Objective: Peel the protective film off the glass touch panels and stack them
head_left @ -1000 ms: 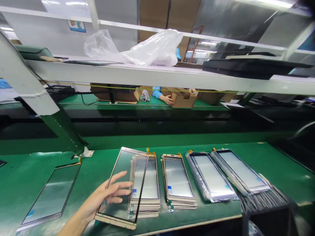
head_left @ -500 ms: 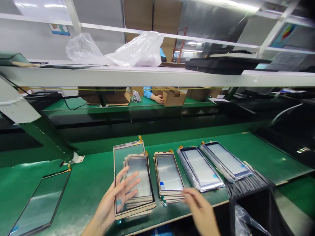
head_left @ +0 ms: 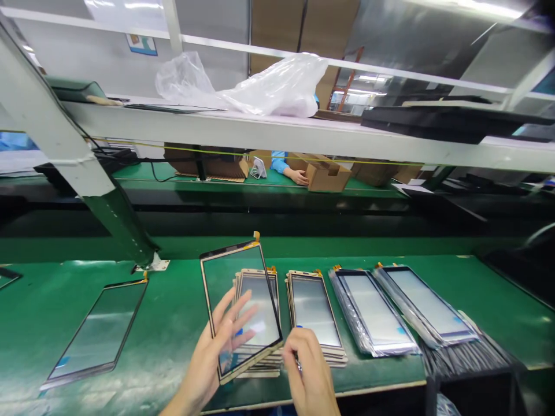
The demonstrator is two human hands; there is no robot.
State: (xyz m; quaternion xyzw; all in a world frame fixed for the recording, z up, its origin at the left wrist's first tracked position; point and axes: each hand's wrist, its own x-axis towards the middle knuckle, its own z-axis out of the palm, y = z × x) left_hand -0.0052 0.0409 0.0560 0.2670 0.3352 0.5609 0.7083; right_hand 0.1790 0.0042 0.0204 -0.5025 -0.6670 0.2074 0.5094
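Observation:
My left hand (head_left: 212, 349) holds up a glass touch panel (head_left: 229, 277) with a dark border and an orange flex tab at its top. The fingers spread behind the glass and show through it. Close to the panel's lower right corner, my right hand (head_left: 311, 370) has its fingers curled together. Something small and dark shows between them, too small to name. Behind the raised panel lies a stack of similar panels (head_left: 273, 294). A second stack of panels (head_left: 318, 306) sits just beyond my right hand.
To the right lie two stacks of film-wrapped panels (head_left: 368, 312) (head_left: 433, 306). A single panel (head_left: 95, 329) rests on the green bench (head_left: 173, 312) at left. A green-and-white post (head_left: 117, 219) rises there. Across the bench, another person's hand (head_left: 298, 176) touches a cardboard box (head_left: 327, 176).
My right hand has moved left from beside the second stack to the raised panel's lower right corner. The panel has tilted in my left hand. The whole view has shifted.

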